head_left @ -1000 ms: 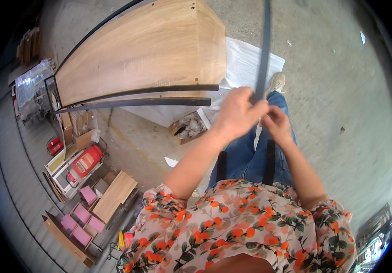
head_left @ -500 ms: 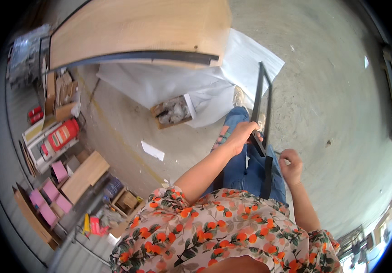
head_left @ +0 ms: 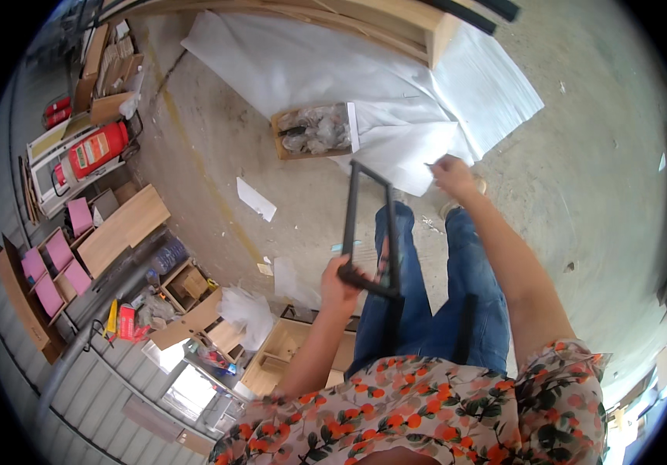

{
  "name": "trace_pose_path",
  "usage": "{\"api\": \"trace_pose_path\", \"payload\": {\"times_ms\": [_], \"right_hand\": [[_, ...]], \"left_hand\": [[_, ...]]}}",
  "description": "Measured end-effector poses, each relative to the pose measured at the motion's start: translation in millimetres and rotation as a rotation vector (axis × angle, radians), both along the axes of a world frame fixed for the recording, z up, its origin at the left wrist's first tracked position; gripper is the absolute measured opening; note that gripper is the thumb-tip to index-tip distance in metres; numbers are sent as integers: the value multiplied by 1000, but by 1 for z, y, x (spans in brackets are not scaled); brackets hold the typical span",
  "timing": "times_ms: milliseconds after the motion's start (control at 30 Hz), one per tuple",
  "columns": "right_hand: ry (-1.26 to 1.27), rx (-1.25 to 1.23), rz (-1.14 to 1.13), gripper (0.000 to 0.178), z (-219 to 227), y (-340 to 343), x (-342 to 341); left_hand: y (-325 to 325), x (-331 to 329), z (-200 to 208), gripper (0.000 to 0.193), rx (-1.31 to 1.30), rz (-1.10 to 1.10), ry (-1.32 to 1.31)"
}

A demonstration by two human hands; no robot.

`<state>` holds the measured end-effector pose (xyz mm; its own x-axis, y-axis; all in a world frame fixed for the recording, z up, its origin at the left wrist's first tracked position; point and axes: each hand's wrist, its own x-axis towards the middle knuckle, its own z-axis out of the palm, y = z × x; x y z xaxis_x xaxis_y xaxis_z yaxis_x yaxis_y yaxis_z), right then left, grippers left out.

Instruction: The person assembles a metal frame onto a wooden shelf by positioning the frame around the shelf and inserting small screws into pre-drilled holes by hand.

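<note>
My left hand (head_left: 339, 287) is wrapped round the lower corner of a black rectangular metal frame (head_left: 351, 209), which stands up in front of my left leg. Out ahead, over the white foam sheet (head_left: 419, 174), my right hand (head_left: 455, 178) has its fingers pinched together. A tiny dark tip shows at those fingers, too small to name. Left of that hand sits an open cardboard box (head_left: 278, 139) with plastic-wrapped parts (head_left: 314, 129) inside. Beyond them, a wooden furniture piece (head_left: 442, 35) with black metal legs (head_left: 469, 14) rests on the sheet.
To the left stand a red machine (head_left: 99, 149) on a white stand, a wooden board (head_left: 124, 230) and pink-sided boxes (head_left: 58, 248). A wooden drawer unit (head_left: 275, 364) and clear plastic wrap (head_left: 248, 310) lie beside my left forearm. White paper (head_left: 256, 199) is on the concrete floor.
My left hand has carried the black frame leftward and nearer to me. My right hand has reached forward from beside my hip to over the foam sheet. My view has turned.
</note>
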<state>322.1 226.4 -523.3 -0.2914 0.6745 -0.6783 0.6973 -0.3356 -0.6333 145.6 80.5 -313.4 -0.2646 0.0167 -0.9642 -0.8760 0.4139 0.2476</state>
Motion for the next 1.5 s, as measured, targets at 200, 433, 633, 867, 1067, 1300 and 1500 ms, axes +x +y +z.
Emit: {"api": "trace_pose_path", "payload": {"times_ms": [200,433,633,867,1067,1300,1500], "right_hand": [[244,-175,-56,29,-29,4,-151],[-196,259,237,24,-145,33,-120],[-462,377,344,18,-218,98,-71],[-698,499,784,17,-278,130,-96],[-694,492,893,18,-269,126,-99],[-498,270,598,23,-183,77,-50],[-472,333,1107,22,-80,27,32]], "left_hand": [[-58,-48,-11,15,2,-128,319],[-111,-81,-48,10,-17,-1283,1035],[-134,-70,-66,16,-141,55,552],[-167,-63,-70,18,-349,74,502],[-191,-56,-74,19,-425,149,455],[-207,-31,-54,16,-360,445,358],[-239,4,-53,17,-326,501,257]]}}
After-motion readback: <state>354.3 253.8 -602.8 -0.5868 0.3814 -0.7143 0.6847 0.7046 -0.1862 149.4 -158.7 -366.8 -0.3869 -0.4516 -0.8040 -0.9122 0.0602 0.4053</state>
